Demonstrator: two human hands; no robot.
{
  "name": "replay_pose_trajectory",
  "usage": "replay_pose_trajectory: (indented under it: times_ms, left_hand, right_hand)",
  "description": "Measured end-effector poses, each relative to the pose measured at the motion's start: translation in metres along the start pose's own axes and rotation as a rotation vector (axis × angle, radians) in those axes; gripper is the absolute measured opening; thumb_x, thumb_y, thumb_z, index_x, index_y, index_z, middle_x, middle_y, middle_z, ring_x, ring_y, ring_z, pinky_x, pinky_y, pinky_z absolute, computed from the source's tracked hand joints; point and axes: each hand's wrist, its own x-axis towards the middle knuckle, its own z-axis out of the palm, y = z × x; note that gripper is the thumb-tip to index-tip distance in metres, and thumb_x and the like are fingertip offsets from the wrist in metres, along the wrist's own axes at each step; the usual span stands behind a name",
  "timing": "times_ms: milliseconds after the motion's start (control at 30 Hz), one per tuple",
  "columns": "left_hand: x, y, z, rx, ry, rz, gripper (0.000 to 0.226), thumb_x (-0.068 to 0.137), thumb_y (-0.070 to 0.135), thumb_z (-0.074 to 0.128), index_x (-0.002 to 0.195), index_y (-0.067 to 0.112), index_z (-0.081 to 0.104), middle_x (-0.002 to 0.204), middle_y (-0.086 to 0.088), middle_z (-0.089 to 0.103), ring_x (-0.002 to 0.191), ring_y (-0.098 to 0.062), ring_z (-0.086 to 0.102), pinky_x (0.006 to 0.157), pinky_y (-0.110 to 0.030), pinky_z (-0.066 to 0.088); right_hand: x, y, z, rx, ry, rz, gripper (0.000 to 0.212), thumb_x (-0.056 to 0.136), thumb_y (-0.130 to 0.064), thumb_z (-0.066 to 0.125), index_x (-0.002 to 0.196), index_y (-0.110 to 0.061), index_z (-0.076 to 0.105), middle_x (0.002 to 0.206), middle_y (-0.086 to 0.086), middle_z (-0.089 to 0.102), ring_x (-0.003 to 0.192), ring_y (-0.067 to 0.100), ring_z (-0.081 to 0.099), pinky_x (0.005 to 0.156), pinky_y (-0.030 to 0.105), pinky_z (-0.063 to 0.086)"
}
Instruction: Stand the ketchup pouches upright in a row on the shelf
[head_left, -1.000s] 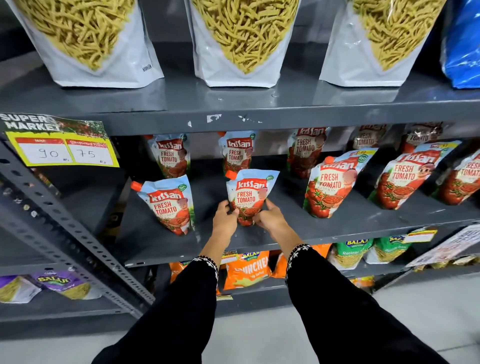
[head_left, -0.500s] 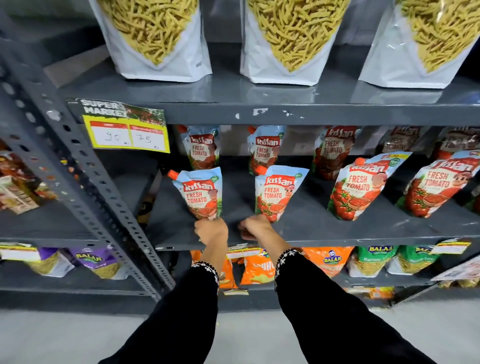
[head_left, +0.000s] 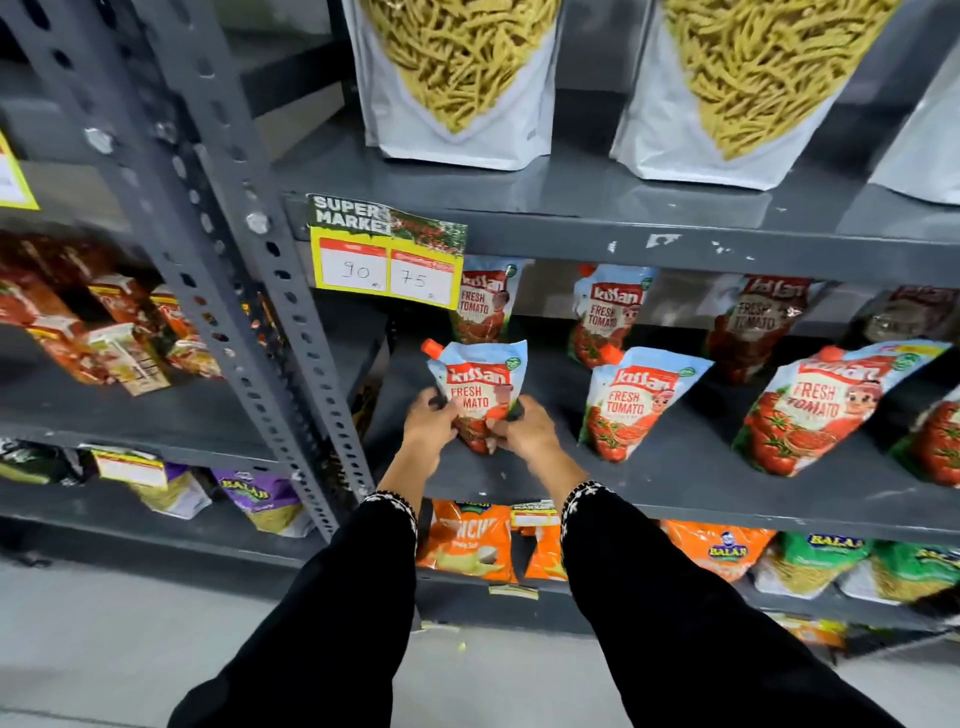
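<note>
The leftmost front ketchup pouch (head_left: 478, 384), blue and red with an orange spout, stands on the grey shelf (head_left: 649, 493). My left hand (head_left: 428, 426) grips its lower left side and my right hand (head_left: 519, 428) its lower right. To its right a second pouch (head_left: 639, 402) and a third pouch (head_left: 815, 410) stand in the front row, leaning right. More pouches stand behind, such as a back-row pouch (head_left: 610, 312).
A slotted grey upright (head_left: 270, 332) stands just left of the shelf. A yellow price tag (head_left: 387, 254) hangs from the shelf above, which carries big white snack bags (head_left: 452, 83). Orange snack packets (head_left: 470, 540) fill the shelf below. Cartons (head_left: 119, 343) sit in the left bay.
Both hands left the second pouch, moved left and took hold of the leftmost front pouch. The view has swung left and closer to the shelf.
</note>
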Motion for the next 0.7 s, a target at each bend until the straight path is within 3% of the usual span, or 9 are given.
replay_pose_trajectory:
  times_ms: [167,367,533,700]
  left_hand:
    - [0.008,0.001,-0.005,0.021,0.013,0.029,0.036,0.094,0.007,0.050,0.130,0.005,0.045,0.137,-0.019,0.050,0.126,-0.031,0.050,0.095,-0.036,0.047]
    - [0.014,0.001,-0.015,0.031,0.041,0.046,0.037,0.094,0.009,0.051,0.130,0.008,0.045,0.137,-0.015,0.048,0.125,-0.028,0.050,0.092,-0.033,0.047]
    - [0.014,0.001,-0.021,0.072,0.052,0.042,0.037,0.093,0.012,0.052,0.130,0.009,0.046,0.136,-0.014,0.050,0.123,-0.029,0.052,0.104,-0.046,0.047]
    - [0.014,0.003,-0.022,0.088,0.042,0.025,0.040,0.093,0.013,0.054,0.132,0.010,0.045,0.136,-0.015,0.054,0.125,-0.028,0.052,0.106,-0.046,0.045]
  right_hand:
    - [0.004,0.002,0.010,-0.063,0.085,-0.036,0.039,0.078,-0.005,0.072,0.115,-0.003,0.058,0.120,0.019,0.066,0.112,0.035,0.063,0.096,0.052,0.052]
    - [0.003,-0.002,0.018,-0.046,0.070,-0.033,0.039,0.078,-0.005,0.072,0.114,-0.005,0.059,0.120,0.017,0.067,0.110,0.032,0.064,0.095,0.050,0.054]
    - [-0.004,-0.006,0.022,-0.063,0.059,-0.026,0.040,0.078,-0.007,0.072,0.116,-0.005,0.058,0.121,0.017,0.066,0.112,0.033,0.063,0.096,0.050,0.053]
    - [-0.008,-0.005,0.021,-0.053,0.062,-0.009,0.042,0.080,-0.007,0.071,0.119,-0.006,0.057,0.122,0.017,0.065,0.107,0.033,0.065,0.090,0.050,0.057]
